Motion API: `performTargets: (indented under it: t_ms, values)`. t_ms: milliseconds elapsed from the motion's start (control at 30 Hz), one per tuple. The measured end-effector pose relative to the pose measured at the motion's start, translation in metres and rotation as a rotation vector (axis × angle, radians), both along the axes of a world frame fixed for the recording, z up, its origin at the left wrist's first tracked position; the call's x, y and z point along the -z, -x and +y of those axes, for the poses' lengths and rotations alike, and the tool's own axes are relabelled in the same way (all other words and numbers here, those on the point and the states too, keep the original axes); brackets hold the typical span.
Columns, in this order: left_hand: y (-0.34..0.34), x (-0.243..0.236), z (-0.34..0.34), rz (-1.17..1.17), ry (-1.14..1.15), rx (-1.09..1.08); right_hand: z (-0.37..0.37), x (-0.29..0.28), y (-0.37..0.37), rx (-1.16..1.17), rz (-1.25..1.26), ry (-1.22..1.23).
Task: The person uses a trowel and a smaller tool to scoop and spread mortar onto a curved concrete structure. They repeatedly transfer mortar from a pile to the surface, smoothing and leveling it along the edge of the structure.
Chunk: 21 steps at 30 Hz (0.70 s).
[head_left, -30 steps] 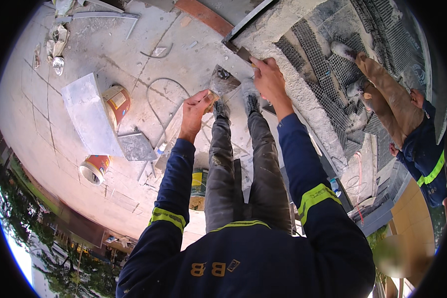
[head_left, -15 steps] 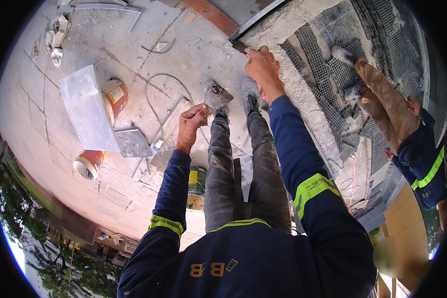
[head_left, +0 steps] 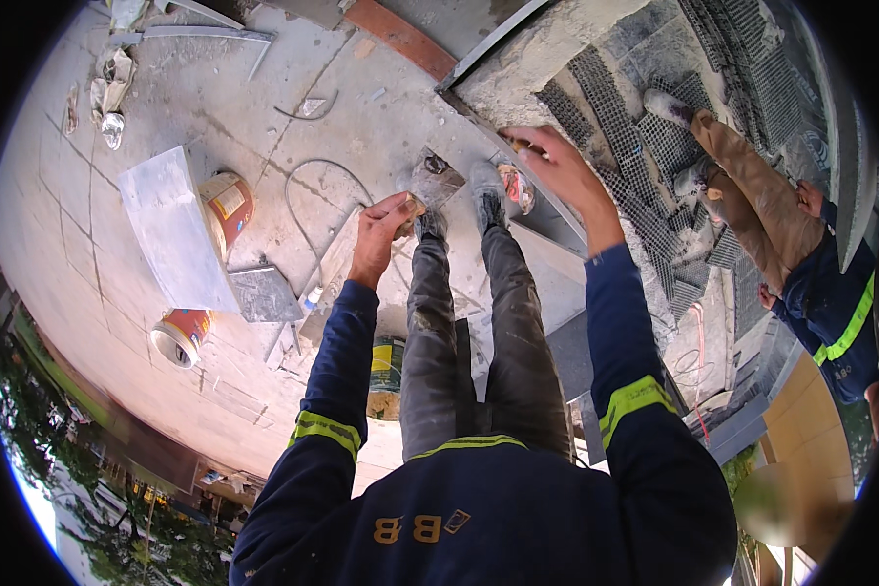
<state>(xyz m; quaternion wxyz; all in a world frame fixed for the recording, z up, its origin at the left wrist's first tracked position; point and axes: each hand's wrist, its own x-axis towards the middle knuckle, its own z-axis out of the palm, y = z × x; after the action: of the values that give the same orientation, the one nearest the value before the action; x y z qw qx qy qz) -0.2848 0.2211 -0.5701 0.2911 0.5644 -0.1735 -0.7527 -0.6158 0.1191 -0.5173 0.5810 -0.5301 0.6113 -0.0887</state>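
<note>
Our left hand [head_left: 384, 227] grips a scraper [head_left: 438, 180] by its handle; the broad, flared grey blade is smeared with dust and carries a dark lump. The blade looks like thin, flat metal. We have it above our left shoe [head_left: 432, 228], its long axis slanting from our fingers forward and to the right. Our right hand [head_left: 562, 168] curls round a mostly hidden tool [head_left: 523, 146] with a yellowish grip, near the rough, gritty cement ledge [head_left: 503, 86].

Shows upside-down gold lettering [head_left: 408, 530] and an emblem [head_left: 458, 522] on the navy work shirt [head_left: 518, 508]. Carries an unreadable label [head_left: 229, 201] on the reddish-brown bucket [head_left: 243, 214].
</note>
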Motion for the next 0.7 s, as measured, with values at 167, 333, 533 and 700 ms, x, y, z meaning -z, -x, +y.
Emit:
performTargets:
  t_ms: [167,333,533,700]
  values:
    - [0.033,0.015,-0.013,0.208,0.014,-0.006,0.046,-0.019,0.006,0.082,-0.354,0.132]
    - [0.06,0.0,-0.021,0.333,0.093,-0.073,0.062,0.012,0.024,-0.096,-0.103,0.277]
    - [0.05,-0.016,-0.013,0.075,0.121,-0.044,0.023,0.05,0.017,0.042,0.214,0.4]
    - [0.035,-0.025,0.016,-0.02,0.058,-0.063,-0.041,0.061,0.006,-0.288,0.524,0.537]
